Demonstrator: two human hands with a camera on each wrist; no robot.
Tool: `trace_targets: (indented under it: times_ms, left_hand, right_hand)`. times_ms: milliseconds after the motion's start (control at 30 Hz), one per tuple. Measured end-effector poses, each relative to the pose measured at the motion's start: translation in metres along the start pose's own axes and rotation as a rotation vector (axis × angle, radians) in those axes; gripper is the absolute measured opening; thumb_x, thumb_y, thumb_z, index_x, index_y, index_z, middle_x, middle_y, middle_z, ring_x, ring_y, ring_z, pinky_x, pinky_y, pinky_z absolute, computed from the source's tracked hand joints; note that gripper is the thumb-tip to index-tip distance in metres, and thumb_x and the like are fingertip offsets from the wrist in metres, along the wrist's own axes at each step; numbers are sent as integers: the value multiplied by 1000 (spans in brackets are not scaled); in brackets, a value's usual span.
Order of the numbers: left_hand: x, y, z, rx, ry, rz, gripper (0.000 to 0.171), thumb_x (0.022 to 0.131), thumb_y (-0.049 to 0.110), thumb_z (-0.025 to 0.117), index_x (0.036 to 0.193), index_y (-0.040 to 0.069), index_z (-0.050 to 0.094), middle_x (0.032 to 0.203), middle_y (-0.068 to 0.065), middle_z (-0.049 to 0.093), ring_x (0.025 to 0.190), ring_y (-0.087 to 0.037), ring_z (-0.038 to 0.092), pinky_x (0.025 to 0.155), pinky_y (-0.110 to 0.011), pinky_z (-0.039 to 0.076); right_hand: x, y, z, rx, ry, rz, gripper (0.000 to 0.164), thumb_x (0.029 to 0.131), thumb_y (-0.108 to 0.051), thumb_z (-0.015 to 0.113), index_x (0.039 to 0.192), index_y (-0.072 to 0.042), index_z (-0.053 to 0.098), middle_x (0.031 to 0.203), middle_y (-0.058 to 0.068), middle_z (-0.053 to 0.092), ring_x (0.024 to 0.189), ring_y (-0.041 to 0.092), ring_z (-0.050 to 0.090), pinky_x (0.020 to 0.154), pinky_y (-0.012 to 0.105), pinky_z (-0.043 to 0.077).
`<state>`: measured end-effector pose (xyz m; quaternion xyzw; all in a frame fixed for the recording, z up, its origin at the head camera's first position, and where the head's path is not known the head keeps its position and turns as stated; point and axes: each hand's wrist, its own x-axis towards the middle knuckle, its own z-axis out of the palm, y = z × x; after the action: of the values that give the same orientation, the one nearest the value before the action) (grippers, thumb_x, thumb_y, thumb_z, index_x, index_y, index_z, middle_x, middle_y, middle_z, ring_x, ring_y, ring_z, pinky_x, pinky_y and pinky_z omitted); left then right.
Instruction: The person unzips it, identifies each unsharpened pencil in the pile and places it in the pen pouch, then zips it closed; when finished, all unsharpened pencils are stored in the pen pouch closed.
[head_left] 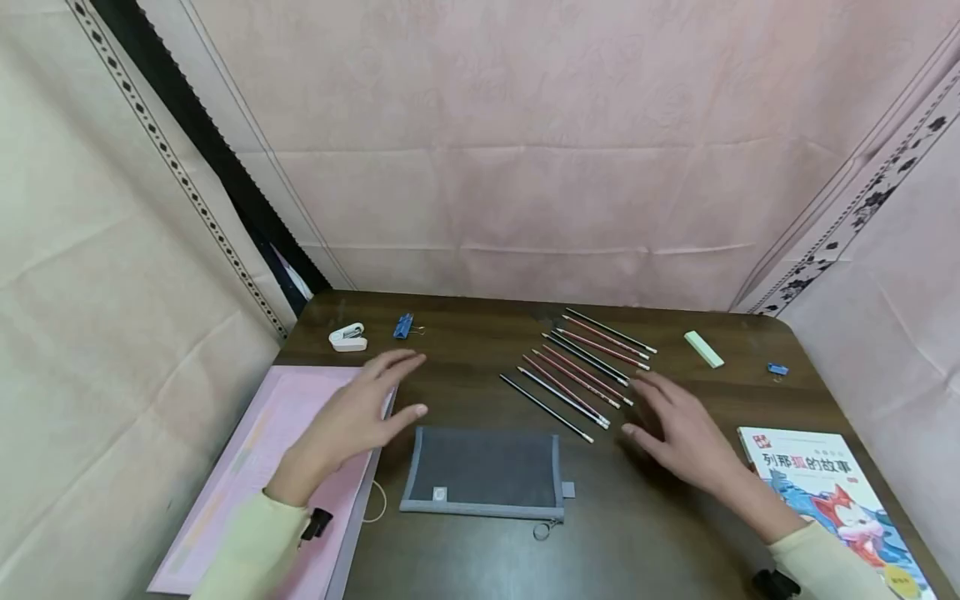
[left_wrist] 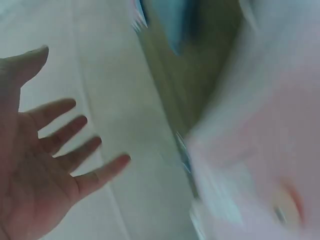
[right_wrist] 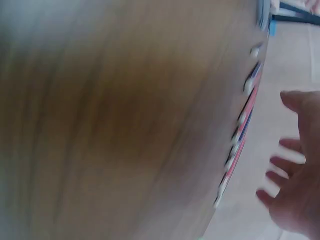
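Observation:
My left hand point(head_left: 358, 417) is over the pink folder point(head_left: 258, 433), fingers spread and holding nothing. In the left wrist view its palm and separated fingers point(left_wrist: 90, 182) show bare. My right hand point(head_left: 686, 435) is just right of the pencils, its thumb and fingers apart with nothing between them; the right wrist view shows them loosely spread. Several dark and reddish pencils point(head_left: 573, 377) lie side by side in a slanting row, their pale ends toward me. Between the hands and nearer me lies a flat grey mesh zip pouch point(head_left: 487, 471), a ring on its zip pull.
Behind my left hand are a white stapler point(head_left: 348, 337) and a blue binder clip point(head_left: 403, 326). A pale green bar point(head_left: 703, 349) and a smaller blue clip point(head_left: 777, 368) lie back right. A fox-covered book point(head_left: 840, 500) sits at the right edge. Cloth hangings point(head_left: 525, 200) surround the table.

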<state>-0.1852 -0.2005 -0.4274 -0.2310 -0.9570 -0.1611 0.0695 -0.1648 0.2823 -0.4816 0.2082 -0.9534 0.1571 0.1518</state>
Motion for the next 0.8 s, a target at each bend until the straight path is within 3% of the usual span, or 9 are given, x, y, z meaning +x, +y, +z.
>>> trace_targets:
  times_ms: [133,200,400,467,567,800]
  left_hand:
    - [-1,44,-2,-83,-28,148,56,90,58,54,141,38,42,142,14,44,125,-10,51,99,-40,51]
    - [-2,63,1,-134,-78,213,49,91,58,54,135,39,49,134,18,49,116,-5,56,95,-34,52]
    - [-3,101,19,-252,-377,406,36,92,59,49,123,44,56,118,21,58,109,-2,59,93,-31,53]
    - [-3,110,26,-249,-453,467,34,93,57,50,122,42,59,115,20,60,108,-2,59,93,-29,53]
    - [-1,121,38,-201,-516,546,32,93,54,52,118,38,63,110,18,62,100,2,58,87,-23,52]
    - [-4,134,60,-57,-557,633,28,92,52,56,116,41,64,103,20,61,86,4,48,67,-13,43]
  right_hand:
    - [-1,-34,5,84,-69,-139,48,89,-37,66,135,-29,53,136,-1,55,124,21,53,100,52,44]
    - [-3,-51,8,120,-100,-193,46,88,-37,68,132,-33,54,133,-7,56,121,14,54,98,46,46]
    - [-9,-85,17,230,-223,-329,56,77,-51,76,128,-36,57,130,-21,53,120,-1,49,95,38,49]
    - [-9,-91,21,245,-255,-381,56,75,-53,76,125,-37,58,128,-22,53,119,-2,49,95,38,49]
    - [-8,-94,26,244,-272,-445,52,76,-52,76,123,-37,60,125,-21,55,115,0,51,93,38,50]
    - [-8,-94,33,228,-306,-504,33,82,-45,72,113,-37,65,121,-14,59,110,4,54,88,33,53]
